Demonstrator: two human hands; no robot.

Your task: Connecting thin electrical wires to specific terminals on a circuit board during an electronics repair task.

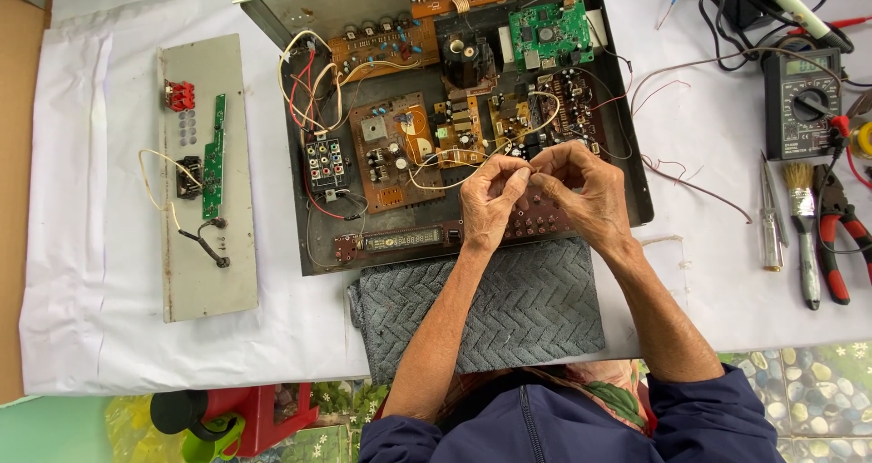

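Fingertips of left hand [490, 195] and right hand [581, 191] pinch together on a thin pale wire [454, 159] over the opened amplifier chassis [636, 182], forearms resting on a grey towel [536, 309] for steadiness, pliers [840, 236] and multimeter [799, 100] within reach rightward.

2 hands [490, 204], 1 multimeter [804, 104], 1 brush [803, 218], 1 towel [527, 309]
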